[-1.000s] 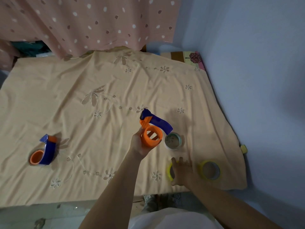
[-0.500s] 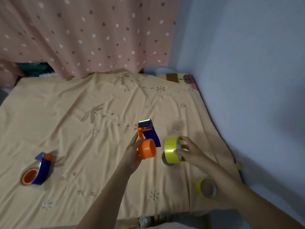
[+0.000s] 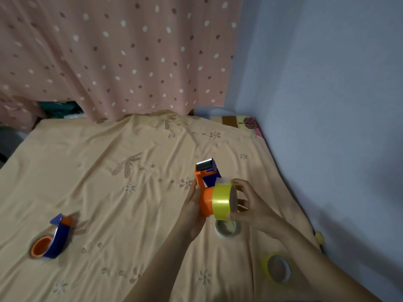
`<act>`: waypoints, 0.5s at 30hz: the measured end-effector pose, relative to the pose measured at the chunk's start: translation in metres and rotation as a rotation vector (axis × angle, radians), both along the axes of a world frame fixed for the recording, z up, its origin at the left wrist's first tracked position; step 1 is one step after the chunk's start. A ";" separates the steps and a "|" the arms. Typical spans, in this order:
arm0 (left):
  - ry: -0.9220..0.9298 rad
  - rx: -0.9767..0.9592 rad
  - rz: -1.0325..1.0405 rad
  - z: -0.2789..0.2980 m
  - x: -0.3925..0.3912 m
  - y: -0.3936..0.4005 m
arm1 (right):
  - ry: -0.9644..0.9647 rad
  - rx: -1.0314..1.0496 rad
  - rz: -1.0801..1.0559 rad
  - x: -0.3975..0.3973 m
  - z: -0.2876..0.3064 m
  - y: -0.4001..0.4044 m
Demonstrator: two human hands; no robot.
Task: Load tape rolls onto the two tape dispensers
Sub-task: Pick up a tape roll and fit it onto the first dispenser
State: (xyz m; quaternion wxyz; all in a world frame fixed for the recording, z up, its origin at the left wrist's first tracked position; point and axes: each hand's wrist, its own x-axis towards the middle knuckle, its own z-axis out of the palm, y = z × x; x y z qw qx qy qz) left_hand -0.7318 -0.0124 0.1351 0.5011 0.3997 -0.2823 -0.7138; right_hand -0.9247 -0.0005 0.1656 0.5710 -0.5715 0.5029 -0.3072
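Observation:
My left hand [image 3: 193, 211] grips an orange and blue tape dispenser [image 3: 206, 182] above the cloth, its toothed blade pointing away from me. My right hand [image 3: 250, 205] holds a yellow tape roll [image 3: 221, 202] pressed against the open end of the dispenser's orange drum. A second orange and blue dispenser [image 3: 51, 239] lies on the cloth at the left. A pale tape roll [image 3: 227, 228] lies flat just under my hands. Another yellow tape roll [image 3: 278, 269] lies flat near the front right corner.
A peach embroidered cloth [image 3: 109, 192] covers the surface. A pink dotted curtain [image 3: 120, 57] hangs behind it and a blue wall [image 3: 327, 105] runs close along the right. A small yellow object [image 3: 318, 237] sits at the cloth's right edge.
My right hand picked the yellow roll up from the front of the cloth and brought it left against the dispenser's drum. The left hand turned the dispenser so the drum faces the roll.

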 end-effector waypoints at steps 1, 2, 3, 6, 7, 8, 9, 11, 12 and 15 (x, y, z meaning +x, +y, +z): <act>0.015 0.004 -0.016 0.000 -0.001 0.002 | 0.005 -0.008 0.005 0.001 0.003 0.001; 0.030 0.008 -0.028 0.000 -0.002 0.003 | 0.014 -0.012 0.012 0.002 0.004 0.001; 0.039 0.012 -0.041 0.002 -0.003 0.005 | 0.020 -0.014 0.024 0.003 0.005 0.000; 0.047 0.048 -0.078 0.008 -0.008 0.007 | 0.057 -0.015 0.062 0.008 0.005 0.000; 0.038 0.054 -0.097 0.010 -0.009 0.007 | 0.063 -0.013 0.064 0.010 0.004 0.000; 0.030 0.057 -0.111 0.012 -0.010 0.007 | 0.070 -0.014 0.059 0.011 0.003 0.000; 0.022 0.050 -0.126 0.015 -0.010 0.007 | 0.075 -0.015 0.051 0.013 0.003 0.000; 0.010 0.012 -0.172 0.016 -0.010 0.008 | 0.079 -0.014 0.040 0.014 0.003 -0.002; -0.001 -0.026 -0.209 0.015 -0.010 0.008 | 0.078 -0.012 0.039 0.014 0.003 -0.003; -0.050 -0.090 -0.269 0.012 -0.007 0.007 | 0.081 -0.011 0.050 0.014 0.005 -0.005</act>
